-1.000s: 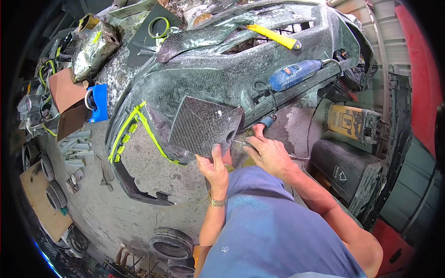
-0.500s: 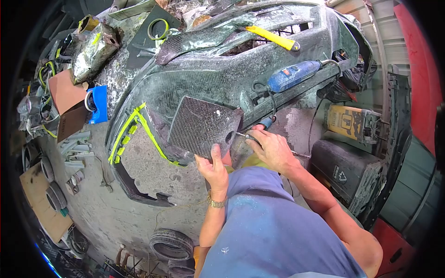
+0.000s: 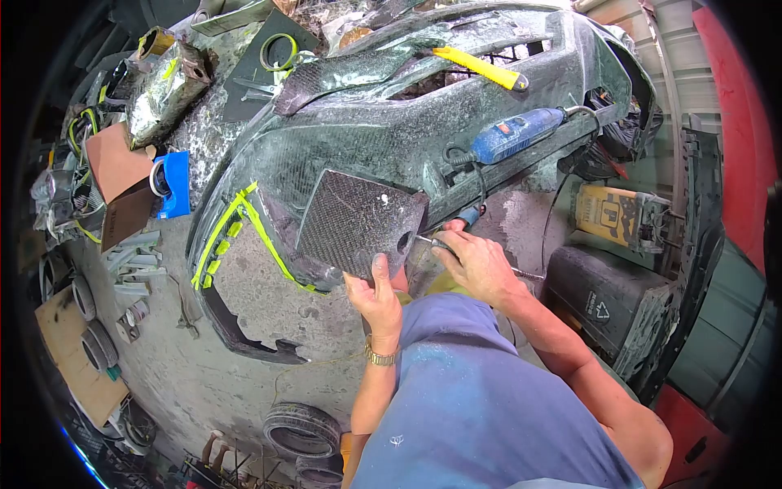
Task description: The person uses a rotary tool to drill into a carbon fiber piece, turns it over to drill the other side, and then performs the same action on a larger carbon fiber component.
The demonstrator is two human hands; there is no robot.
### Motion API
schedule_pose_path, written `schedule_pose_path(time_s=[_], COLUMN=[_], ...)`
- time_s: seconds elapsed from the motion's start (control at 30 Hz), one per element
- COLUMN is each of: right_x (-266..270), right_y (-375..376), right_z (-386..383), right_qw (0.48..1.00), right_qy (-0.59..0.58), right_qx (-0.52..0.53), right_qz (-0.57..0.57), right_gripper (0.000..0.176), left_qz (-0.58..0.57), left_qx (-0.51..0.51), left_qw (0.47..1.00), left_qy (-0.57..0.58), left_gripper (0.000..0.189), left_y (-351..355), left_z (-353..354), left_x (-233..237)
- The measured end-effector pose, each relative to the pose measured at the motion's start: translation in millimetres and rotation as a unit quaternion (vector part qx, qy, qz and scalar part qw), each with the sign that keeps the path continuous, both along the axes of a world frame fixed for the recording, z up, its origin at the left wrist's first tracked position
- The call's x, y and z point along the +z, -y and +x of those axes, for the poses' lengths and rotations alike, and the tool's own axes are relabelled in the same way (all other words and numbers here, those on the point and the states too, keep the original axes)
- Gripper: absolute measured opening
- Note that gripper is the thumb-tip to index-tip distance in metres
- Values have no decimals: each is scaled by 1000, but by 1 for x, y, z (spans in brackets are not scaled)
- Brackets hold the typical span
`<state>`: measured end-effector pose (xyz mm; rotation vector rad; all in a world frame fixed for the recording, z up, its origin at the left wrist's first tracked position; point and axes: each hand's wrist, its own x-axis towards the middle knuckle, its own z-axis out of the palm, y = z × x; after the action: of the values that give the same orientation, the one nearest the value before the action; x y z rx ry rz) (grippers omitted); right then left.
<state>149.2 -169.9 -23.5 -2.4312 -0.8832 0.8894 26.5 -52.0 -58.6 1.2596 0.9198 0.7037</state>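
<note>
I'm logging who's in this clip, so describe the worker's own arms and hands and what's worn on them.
Both hands are bare, with no gloves: left hand, right hand. A gold-coloured metal link band circles the left wrist; nothing shows on the right wrist. The blue shirt, dusted with pale powder, leaves both arms uncovered.

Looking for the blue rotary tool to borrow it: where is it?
In the head view, upper right of centre: the blue rotary tool lies on the carbon-fibre bumper, below the yellow-handled tool and above the right hand.
</note>
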Motion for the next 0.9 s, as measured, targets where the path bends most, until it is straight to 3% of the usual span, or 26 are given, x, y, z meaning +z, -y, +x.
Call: schedule_pose_path(time_s=[0.07,0.13,0.23,0.37,0.43,0.5,0.57,0.63,0.77,0.8,0.83,0.9], right_x=[2,7,4,18,10,11,26,37,38,43,49,53], right_y=[-1,0,14,19,21,14,3,-1,3,2,2,4], right_z=[1,0,4,15,17,16,17,20,25,28,32,38], right_qw=[1000,990,976,954,954,911,890,843,810,810,826,841], right_qy=[1,22,4,-84,-59,-219,-239,-357,-394,-392,-372,-348], right_qx=[-3,-39,-86,-189,-168,-276,-297,-294,-277,-275,-243,-212], right_qz=[9,136,202,219,240,217,250,276,336,340,346,356], right_gripper=[26,22,23,24,25,28,28,28,21,21,22,24], left_qz=[-6,-13,-81,-188,-259,-284,-308,-361,-291,-201,-198,-62], left_qx=[4,7,14,52,74,59,43,24,-54,-75,-77,-254], left_qw=[1000,1000,996,974,956,948,940,921,951,974,974,948], left_qy=[-10,-19,35,116,119,129,138,145,92,73,75,-184], left_gripper=[35,34,35,31,33,36,40,45,56,52,52,31], left_y=[-1,-3,-11,-14,-13,-12,-10,-8,-1,1,-4,-23], left_z=[-1,-2,0,2,3,6,10,14,10,14,11,4], left_x=[-2,-1,5,15,21,23,27,33,9,4,2,4])
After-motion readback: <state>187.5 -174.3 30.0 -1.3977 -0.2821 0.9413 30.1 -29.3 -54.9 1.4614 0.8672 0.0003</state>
